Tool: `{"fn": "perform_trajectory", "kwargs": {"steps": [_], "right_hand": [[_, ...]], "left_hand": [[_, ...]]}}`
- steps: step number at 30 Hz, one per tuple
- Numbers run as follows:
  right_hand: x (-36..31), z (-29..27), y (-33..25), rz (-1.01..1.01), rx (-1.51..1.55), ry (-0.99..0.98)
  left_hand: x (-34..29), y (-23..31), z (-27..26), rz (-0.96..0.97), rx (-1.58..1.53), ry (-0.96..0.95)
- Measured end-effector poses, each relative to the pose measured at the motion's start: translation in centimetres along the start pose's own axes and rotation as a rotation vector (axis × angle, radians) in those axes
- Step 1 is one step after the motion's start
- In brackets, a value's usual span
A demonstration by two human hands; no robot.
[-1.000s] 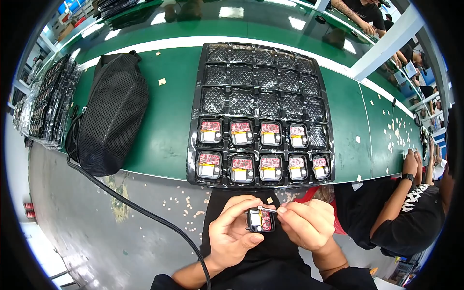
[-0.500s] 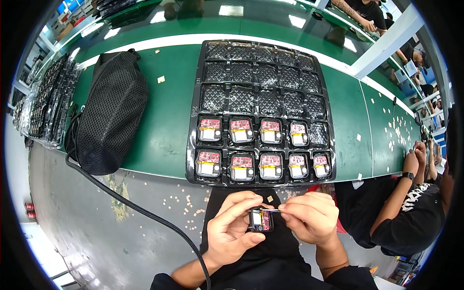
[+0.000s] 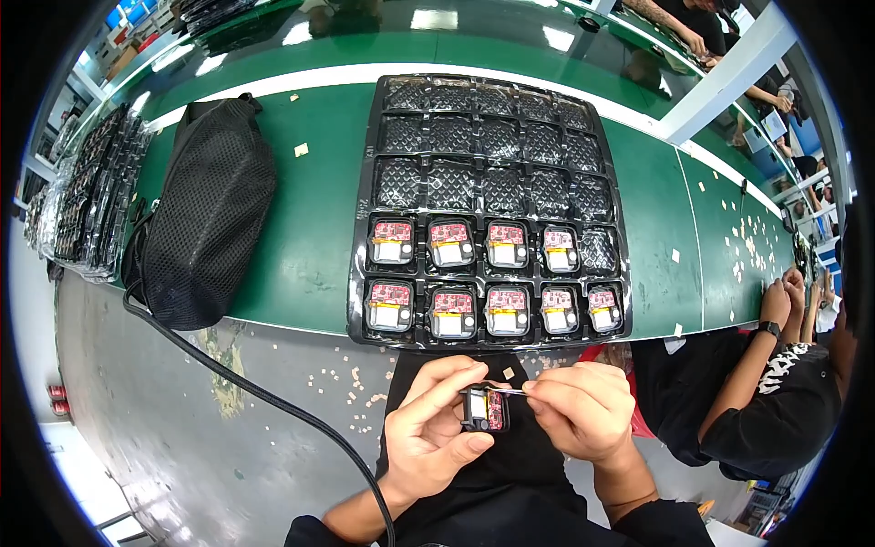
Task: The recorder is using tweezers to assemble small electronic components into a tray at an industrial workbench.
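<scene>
A long green table [image 3: 305, 237] is seen across the view, with a white strip [image 3: 310, 84] laid along its far side and a glossier green surface [image 3: 365, 41] beyond it, in which ceiling lights are mirrored as white patches. A black tray [image 3: 451, 135] of five rows is set at the table's near edge; its nearest row is filled with five small open devices [image 3: 390, 306], four more are seated in the next row, and the right-hand pocket of that row is left bare, as are the three far rows. The table's left part is taken up by a black mesh bag [image 3: 214, 214] and, at its end, a stack of dark trays [image 3: 96, 196] in clear plastic. A black cord [image 3: 273, 399] is trailed from beside the bag, over the grey floor [image 3: 173, 419] and across the left forearm. Pale little squares [image 3: 750, 251] are scattered on the table's right part and on the floor. A white post [image 3: 729, 77] is raised at the upper right, and a co-worker [image 3: 775, 401] in black is seated nearby at the right. In front of the tray, above the lap, a small black device [image 3: 486, 410] is gripped by the bent fingers of the left hand [image 3: 428, 439]; a thin metal tool [image 3: 510, 391] is pinched by the fingers of the right hand [image 3: 588, 408], its tip brought to the device's upper edge, though contact cannot be told.
</scene>
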State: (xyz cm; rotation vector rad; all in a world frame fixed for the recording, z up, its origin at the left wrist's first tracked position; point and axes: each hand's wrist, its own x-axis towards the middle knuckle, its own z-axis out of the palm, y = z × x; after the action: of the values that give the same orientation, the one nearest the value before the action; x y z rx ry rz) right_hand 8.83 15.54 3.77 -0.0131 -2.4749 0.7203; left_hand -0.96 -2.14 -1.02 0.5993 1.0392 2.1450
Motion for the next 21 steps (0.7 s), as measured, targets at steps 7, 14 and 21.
{"fn": "perform_trajectory", "kwargs": {"steps": [7,14,21], "right_hand": [[-0.1,-0.4,0.3,0.001,0.061,-0.043],[-0.3,0.3,-0.1,-0.029,-0.019,-0.014],[-0.8,0.7,-0.1,-0.083,-0.127,0.000]], "left_hand": [[0.2,0.2,0.0,0.020,0.009,-0.031],[-0.1,0.5,0.0,-0.046,-0.014,-0.002],[0.0,0.4,0.8,-0.031,0.003,0.071]]}}
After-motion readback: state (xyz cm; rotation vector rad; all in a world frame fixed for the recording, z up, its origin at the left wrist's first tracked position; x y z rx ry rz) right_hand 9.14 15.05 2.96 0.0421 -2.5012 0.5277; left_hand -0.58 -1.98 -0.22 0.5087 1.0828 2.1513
